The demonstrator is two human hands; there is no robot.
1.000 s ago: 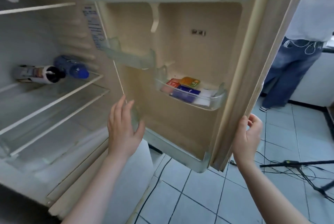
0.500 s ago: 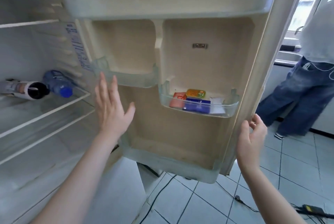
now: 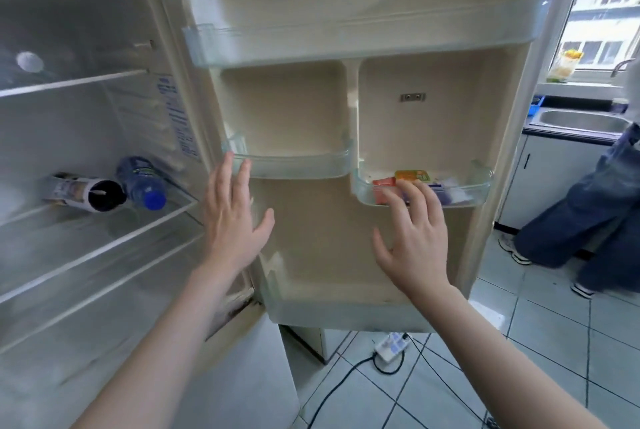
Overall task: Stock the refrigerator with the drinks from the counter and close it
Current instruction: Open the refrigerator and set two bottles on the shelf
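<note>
The refrigerator stands open, its cream door point(image 3: 311, 109) swung wide in front of me. On a wire shelf point(image 3: 104, 248) inside at the left lie a blue-capped water bottle point(image 3: 142, 182) and a dark-topped can with a printed label point(image 3: 83, 193), both on their sides. My left hand point(image 3: 232, 217) is spread with straight fingers near the door's hinge side, below a small door bin point(image 3: 291, 161). My right hand point(image 3: 412, 238) is spread in front of the door's inner face, fingertips over the lower right door bin point(image 3: 478, 182). Neither hand holds anything.
The lower right door bin holds small red, orange and blue packets point(image 3: 408, 177). Another person in jeans point(image 3: 585, 220) stands at the right by a sink point(image 3: 581, 122). A power strip point(image 3: 391, 345) and cables lie on the tiled floor below the door.
My right hand has let go of the door's outer edge and moved left onto its inner side. My left hand stays raised near the hinge side. The view has swung up and right.
</note>
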